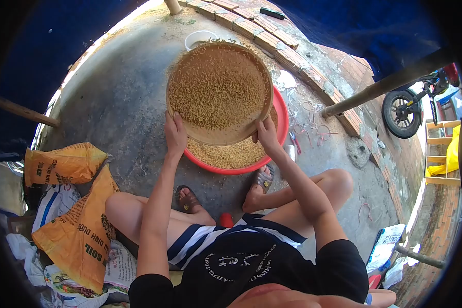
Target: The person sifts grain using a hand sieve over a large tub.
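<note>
One round shallow tray [216, 137], loaded with loose grain [213, 97], is held up over one red basin [226, 170], so that the upper left part of the basin is hidden from view. The tray's lower left rim is gripped by the left hand [176, 134], and its lower right rim is gripped by the right hand [265, 135]; how the fingers are set underneath cannot be told. More grain [230, 155] is seen in the basin. Beyond the tray, one white curved rim [199, 37] is partly covered by it. The floor at the right is cluttered: one silver can [291, 152] and one tool with red handles [295, 141] are placed just beside the basin, and thin loops, too tangled to be counted, are scattered farther up. That side is bounded by a row of bricks [272, 42], and it is crossed by a slanting pole [382, 94], behind which one dark wheel [403, 114] is seen. At the left, two orange sacks [82, 228] are heaped with white ones, whose number cannot be made out. Two sandals [189, 199] are worn below the basin, one on each foot, and one small red object [226, 220] is seen between the legs.
</note>
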Demonstrator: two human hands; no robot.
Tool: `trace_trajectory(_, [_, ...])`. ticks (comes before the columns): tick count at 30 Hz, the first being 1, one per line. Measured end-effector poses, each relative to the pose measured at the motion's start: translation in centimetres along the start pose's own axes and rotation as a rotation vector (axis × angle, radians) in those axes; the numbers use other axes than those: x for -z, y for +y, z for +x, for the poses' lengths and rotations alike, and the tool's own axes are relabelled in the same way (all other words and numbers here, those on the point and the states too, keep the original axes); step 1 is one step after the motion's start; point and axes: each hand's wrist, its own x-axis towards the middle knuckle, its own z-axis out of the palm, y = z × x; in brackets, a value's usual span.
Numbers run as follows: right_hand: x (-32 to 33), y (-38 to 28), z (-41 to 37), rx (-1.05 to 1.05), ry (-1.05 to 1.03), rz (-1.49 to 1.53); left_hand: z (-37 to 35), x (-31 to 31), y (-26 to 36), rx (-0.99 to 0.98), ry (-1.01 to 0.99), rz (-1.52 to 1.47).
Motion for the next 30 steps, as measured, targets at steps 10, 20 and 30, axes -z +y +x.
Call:
trace_trajectory(10, [1.2, 5.0, 1.0, -0.485, -0.1, -0.088, -1.9, -1.9, -10.6, 0.473, -0.187, 0.303])
trace_trajectory(20, [0.1, 4.0, 0.7, -0.072, 0.012, -0.023, -1.9, -2.1, -8.9, -0.006, 0.018, 0.185])
trace_trajectory(30, [0.2, 2.2, -0.2, -0.218, 0.014, -0.043, -1.6, -0.9, -4.5, 0.013, 0.043, 0.101])
